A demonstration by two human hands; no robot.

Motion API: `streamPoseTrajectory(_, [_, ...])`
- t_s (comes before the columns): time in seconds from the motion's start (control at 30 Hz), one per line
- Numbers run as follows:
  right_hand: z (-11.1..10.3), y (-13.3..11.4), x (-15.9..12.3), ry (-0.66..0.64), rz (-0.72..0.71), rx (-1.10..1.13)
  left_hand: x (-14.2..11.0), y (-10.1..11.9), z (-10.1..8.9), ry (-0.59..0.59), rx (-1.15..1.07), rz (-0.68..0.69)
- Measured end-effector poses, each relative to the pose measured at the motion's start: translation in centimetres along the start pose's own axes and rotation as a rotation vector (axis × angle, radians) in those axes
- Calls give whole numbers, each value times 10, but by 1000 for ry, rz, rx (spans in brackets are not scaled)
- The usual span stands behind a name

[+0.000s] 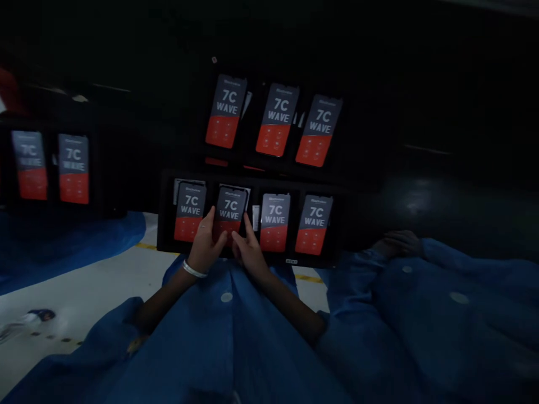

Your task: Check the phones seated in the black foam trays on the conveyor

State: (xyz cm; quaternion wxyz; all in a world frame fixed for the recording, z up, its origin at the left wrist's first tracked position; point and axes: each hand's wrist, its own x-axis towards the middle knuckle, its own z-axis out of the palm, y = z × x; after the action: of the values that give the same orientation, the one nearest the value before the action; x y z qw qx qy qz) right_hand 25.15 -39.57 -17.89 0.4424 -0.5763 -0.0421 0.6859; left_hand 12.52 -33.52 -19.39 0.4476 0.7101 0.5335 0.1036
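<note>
A smartphone (231, 203) with a grey and red screen reading "7C WAVE" sits second from the left in a black tray (311, 260). My left hand (205, 242) closes on its left side, index finger along the edge and thumb at the lower screen. On the opposite side my right hand (251, 251) grips it in the same way. Both thumbs nearly meet over the red part. Beside it in the tray are another phone (190, 210) to the left and two to the right, a near one (275, 221) and a far one (314, 224).
Behind the tray, three more phones, one of them in the middle (278, 119), lie in a row. Further phones (73, 168) are at the far left. A co-worker in blue sits at right, hands (398, 244) folded. Another blue sleeve (71, 241) shows at left.
</note>
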Motion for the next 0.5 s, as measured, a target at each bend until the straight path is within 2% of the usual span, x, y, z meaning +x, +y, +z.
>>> streamPoseTrajectory(0.2, [1,3,0,42,-9,57,-1,-2,-3,-38,56,28])
streamPoseTrajectory(0.33, [-1,5,5,56,-59,8,0,-2,-3,-43,57,20])
streamPoseTrajectory(0.5, [-2,7,6,56,-44,-10,1,1,-4,-79,43,63])
